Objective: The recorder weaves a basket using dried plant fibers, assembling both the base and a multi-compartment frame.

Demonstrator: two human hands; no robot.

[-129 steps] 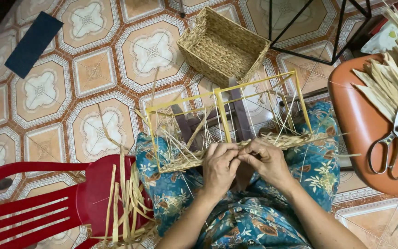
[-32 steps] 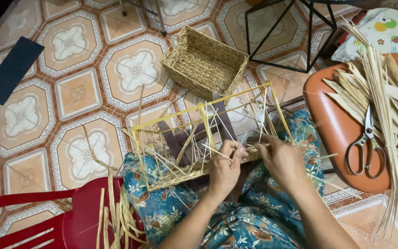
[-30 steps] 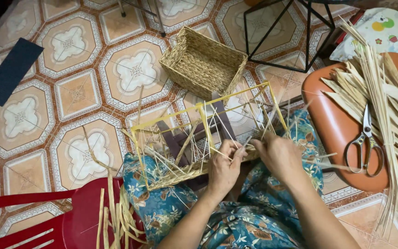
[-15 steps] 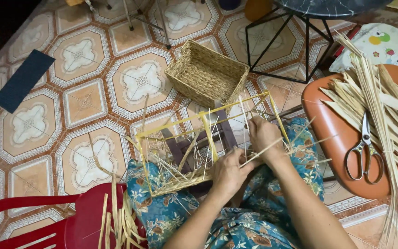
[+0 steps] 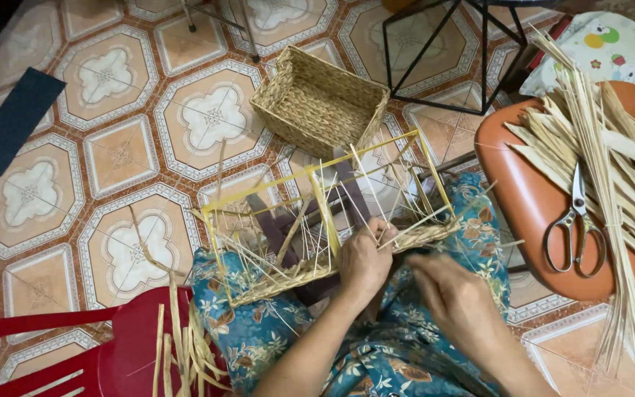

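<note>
Frame: a yellow wire frame point(image 5: 316, 192), box-shaped with thin straight rods, rests across the person's lap at the centre of the picture. Its long axis runs from lower left to upper right, and its open side faces up.
Weave: a low band of pale woven straw point(image 5: 281, 279) lines the near bottom edge of the frame; loose stiff strands stand up and cross inside it.
Left hand: the left hand point(image 5: 362, 259) sits at the middle of the near edge, fingers curled tight around strands at the woven band.
Right hand: the right hand point(image 5: 456, 300) lies just right of it, over the floral blue fabric point(image 5: 259, 331); fingers bent toward the weave, but whether they hold a strand cannot be told.
Finished basket: a rectangular woven basket point(image 5: 319, 103) of coarse tan fibre stands on the patterned floor tiles point(image 5: 112, 147) above the frame, top centre; nothing shows inside it.
Orange stool: a smooth orange stool point(image 5: 531, 206) at right carries a sheaf of long flat dried reeds point(image 5: 611, 162) and metal scissors point(image 5: 575, 228), blades pointing up the picture.
Red chair: a glossy red plastic chair point(image 5: 75, 360) at lower left bears a few loose straw strips point(image 5: 185, 345).
Background: a dark blue rectangular mat point(image 5: 15, 121) lies upper left; a black angular metal stand point(image 5: 442, 51) stands top right.
</note>
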